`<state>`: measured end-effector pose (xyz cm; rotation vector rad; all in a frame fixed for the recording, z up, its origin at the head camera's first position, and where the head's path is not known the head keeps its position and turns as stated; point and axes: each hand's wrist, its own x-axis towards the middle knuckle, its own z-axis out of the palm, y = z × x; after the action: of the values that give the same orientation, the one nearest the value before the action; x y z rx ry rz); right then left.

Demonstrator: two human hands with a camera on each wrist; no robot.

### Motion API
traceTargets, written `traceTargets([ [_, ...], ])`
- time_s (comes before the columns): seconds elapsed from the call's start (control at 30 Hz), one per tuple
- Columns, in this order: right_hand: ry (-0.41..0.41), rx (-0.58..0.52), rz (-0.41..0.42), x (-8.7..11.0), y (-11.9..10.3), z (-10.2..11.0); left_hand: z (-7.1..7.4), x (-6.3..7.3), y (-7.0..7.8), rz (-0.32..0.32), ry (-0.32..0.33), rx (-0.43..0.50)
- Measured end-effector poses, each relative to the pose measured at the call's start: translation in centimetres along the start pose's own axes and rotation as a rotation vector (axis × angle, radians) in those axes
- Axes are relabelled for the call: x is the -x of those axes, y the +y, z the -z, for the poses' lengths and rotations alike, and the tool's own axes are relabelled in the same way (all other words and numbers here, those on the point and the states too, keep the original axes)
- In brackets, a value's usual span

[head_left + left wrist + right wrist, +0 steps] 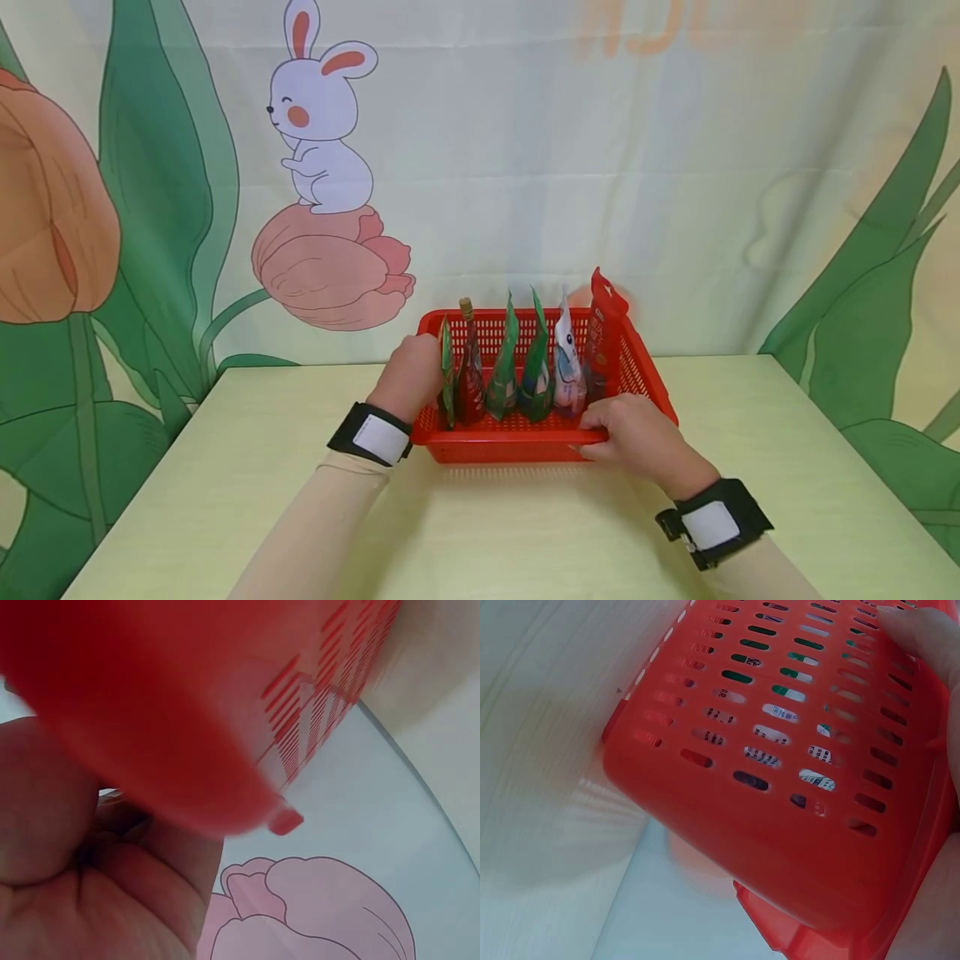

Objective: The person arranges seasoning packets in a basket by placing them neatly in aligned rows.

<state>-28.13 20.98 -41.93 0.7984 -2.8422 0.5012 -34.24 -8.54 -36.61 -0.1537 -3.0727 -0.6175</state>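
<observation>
A red slotted plastic basket [510, 454] is held between both hands at the far side of the table. My left hand [408, 379] grips its left rim, with curled fingers under the lip in the left wrist view. My right hand [637, 437] grips the front rim near the right corner, the thumb [922, 637] against the slotted wall. Standing in a row inside are a narrow green packet [447, 371], a dark red bottle [470, 379] with a cork-like top, two green pouches [504, 375], a white-and-pink pouch [567, 375] and a red bag [603, 333].
The pale wooden table [300, 417] spreads to both sides of the basket, with a slotted shadow just below its front. Close behind the table's far edge hangs a printed cloth [675, 208] with a rabbit and tulips.
</observation>
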Motion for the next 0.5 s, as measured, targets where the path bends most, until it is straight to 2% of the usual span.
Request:
traceTargets([
  [0.17,0.008,0.000,0.002,-0.08,-0.04,-0.07,-0.29,-0.11,-0.40,-0.011,0.024,-0.022],
  [0.3,0.005,-0.001,0.004,-0.19,-0.08,-0.19,-0.33,-0.10,-0.60,0.009,0.025,-0.022],
  [0.5,-0.001,-0.004,-0.012,-0.13,0.00,-0.16,-0.23,-0.06,-0.77,0.033,0.016,0.034],
])
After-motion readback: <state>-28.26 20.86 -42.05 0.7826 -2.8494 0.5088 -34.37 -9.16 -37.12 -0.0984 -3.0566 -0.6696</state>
